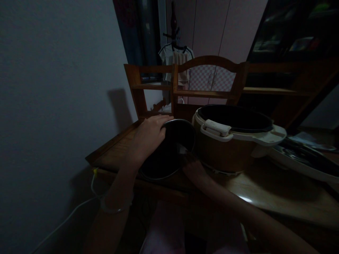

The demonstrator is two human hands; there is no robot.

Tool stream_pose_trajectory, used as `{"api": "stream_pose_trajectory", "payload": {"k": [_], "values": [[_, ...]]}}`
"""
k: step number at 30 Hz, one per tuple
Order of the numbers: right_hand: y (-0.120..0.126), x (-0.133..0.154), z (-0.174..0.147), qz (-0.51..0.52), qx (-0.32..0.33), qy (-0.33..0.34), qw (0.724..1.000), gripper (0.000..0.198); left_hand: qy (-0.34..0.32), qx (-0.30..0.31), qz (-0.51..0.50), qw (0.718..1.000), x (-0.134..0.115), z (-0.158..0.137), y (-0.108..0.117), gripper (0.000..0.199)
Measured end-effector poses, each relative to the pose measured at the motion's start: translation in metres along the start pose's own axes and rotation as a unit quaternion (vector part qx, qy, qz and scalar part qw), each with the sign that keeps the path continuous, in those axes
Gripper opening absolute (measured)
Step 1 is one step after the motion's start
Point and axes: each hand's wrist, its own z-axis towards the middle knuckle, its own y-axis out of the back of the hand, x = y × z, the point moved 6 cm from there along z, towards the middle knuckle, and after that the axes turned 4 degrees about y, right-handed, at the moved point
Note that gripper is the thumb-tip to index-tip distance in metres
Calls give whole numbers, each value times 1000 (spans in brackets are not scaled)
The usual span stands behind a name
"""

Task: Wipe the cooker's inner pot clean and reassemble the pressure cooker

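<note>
A dark round pot [169,141] with a thin shiny rim is tilted on the wooden desk, its mouth facing me. My left hand [155,130] grips the pot's upper left rim, with the fingers over the outside and the thumb at the inner edge. At the lower right of the mouth is my right hand [192,165], dim and smeared by motion. Its fingers are closed on a small pale cloth-like piece [181,149], which shows against the dark inside of the pot. What exactly the piece is, I cannot make out.
Right of the pot stands a cooker body [225,150] with a pale handle and a dark open top. Its lid-like part [304,160] lies farther right on the desk [262,190]. A wooden shelf [206,93] runs behind. A white cable [71,213] hangs at the left.
</note>
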Motion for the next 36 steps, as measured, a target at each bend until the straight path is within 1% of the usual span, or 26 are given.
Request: {"api": "stream_pose_trajectory", "payload": {"k": [2, 4, 6, 7, 9, 12, 13, 14, 15, 16, 17, 19, 20, 22, 25, 27, 29, 31, 33, 36], "values": [[-1, 4, 1, 21, 20, -8, 1000, 50, 5, 2, -2, 1000, 1, 0, -1, 47], [-2, 12, 3, 57, 58, -9, 997, 53, 6, 2, -1, 1000, 2, 0, -1, 46], [-1, 25, 4, 118, 97, -8, 988, 55, 5, 1, 1, 1000, 2, 0, -1, 46], [1, 32, 5, 164, 110, -9, 980, 55, 4, 1, 2, 1000, 1, 0, 0, 46], [8, 45, 8, 291, 105, -10, 951, 56, 2, 1, 1, 1000, 1, 0, 0, 46], [22, 57, 16, 486, 50, 3, 873, 60, 4, 0, -3, 1000, 0, 0, 1, 45], [25, 57, 18, 521, 33, 8, 853, 61, 3, 0, -4, 1000, 0, 0, 2, 45], [27, 57, 19, 536, 24, 14, 844, 60, 2, 1, -5, 1000, 0, 0, 2, 45], [26, 56, 19, 528, 27, 19, 849, 59, 0, 3, -5, 1000, 0, -1, 2, 45], [23, 54, 19, 499, 39, 23, 866, 57, -2, 4, -5, 1000, 0, -1, 3, 45], [19, 52, 17, 451, 55, 26, 891, 53, -3, 6, -5, 1000, 0, -1, 3, 45], [11, 45, 14, 320, 91, 32, 942, 45, -2, 7, -5, 1000, 1, -2, 3, 46], [7, 40, 12, 253, 107, 34, 961, 43, -2, 6, -5, 1000, 1, -2, 4, 46], [2, 27, 11, 143, 122, 32, 982, 41, -7, 5, -8, 1000, 2, -2, 4, 46], [6, -3, 15, 61, 115, 12, 991, 40, -30, 12, -20, 999, 3, 0, 4, 46], [14, -22, 20, 24, 86, 7, 996, 39, -42, 22, -31, 998, 3, 2, 5, 47], [22, -34, 24, -9, 41, 15, 999, 42, -48, 29, -39, 998, 3, 5, 5, 48], [26, -37, 25, -19, 20, 19, 999, 46, -55, 33, -48, 997, 2, 8, 5, 51], [20, -33, 23, 18, 52, 0, 998, 46, -67, 41, -57, 995, 1, 10, 3, 54], [9, -13, 17, 96, 124, -33, 987, 36, -82, 54, -64, 993, -1, 14, 1, 58]]}}
